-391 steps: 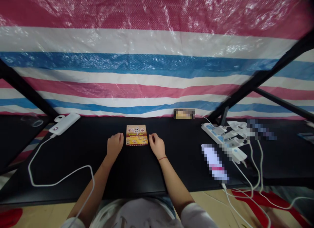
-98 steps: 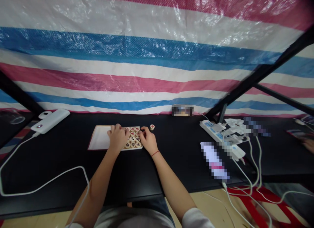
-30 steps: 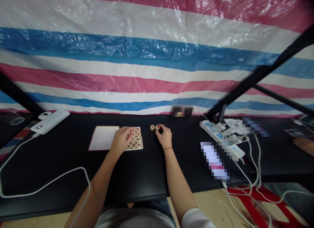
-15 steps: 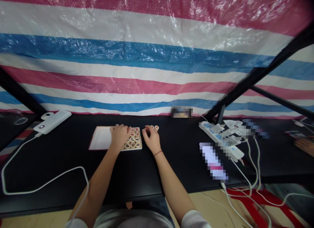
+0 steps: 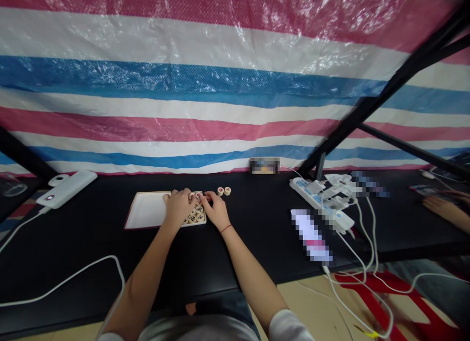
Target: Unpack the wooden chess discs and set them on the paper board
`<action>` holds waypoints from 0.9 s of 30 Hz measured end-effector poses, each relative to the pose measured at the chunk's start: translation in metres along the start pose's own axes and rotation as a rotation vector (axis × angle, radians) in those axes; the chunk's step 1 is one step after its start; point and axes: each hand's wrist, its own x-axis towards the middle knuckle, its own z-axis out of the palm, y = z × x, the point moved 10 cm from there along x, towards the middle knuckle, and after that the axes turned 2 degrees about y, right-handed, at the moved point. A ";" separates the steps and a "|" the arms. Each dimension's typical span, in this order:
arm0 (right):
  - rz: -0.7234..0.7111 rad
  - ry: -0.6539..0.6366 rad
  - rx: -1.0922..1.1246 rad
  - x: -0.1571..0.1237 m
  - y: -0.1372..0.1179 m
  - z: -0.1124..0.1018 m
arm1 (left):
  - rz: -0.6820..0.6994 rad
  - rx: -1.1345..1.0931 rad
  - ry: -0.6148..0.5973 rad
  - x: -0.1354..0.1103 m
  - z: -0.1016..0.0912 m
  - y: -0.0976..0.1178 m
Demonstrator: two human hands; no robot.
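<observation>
Under the left hand and right hand, round wooden xiangqi pieces with red and black characters crowd one end of a white tray. Both hands curl over them, grip unclear; two more pieces lie just beyond the right hand.

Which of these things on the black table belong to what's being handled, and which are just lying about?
Being handled: left hand, right hand, round wooden xiangqi pieces, white tray, two loose pieces.
Just lying about: white power bank, power strip.
</observation>
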 end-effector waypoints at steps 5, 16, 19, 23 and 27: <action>-0.012 -0.012 0.002 0.000 0.000 0.001 | -0.005 -0.023 -0.032 0.002 0.005 -0.003; -0.029 -0.008 -0.046 0.000 -0.001 0.003 | -0.037 0.003 -0.028 0.000 0.007 -0.004; -0.036 -0.007 -0.032 0.000 -0.001 0.003 | -0.051 -0.026 -0.034 0.001 0.005 -0.005; -0.055 0.076 0.028 -0.001 -0.006 -0.006 | -0.058 -0.127 0.085 -0.001 -0.012 -0.006; -0.193 0.111 0.064 -0.006 -0.027 -0.013 | 0.016 -0.284 0.191 -0.007 -0.027 0.005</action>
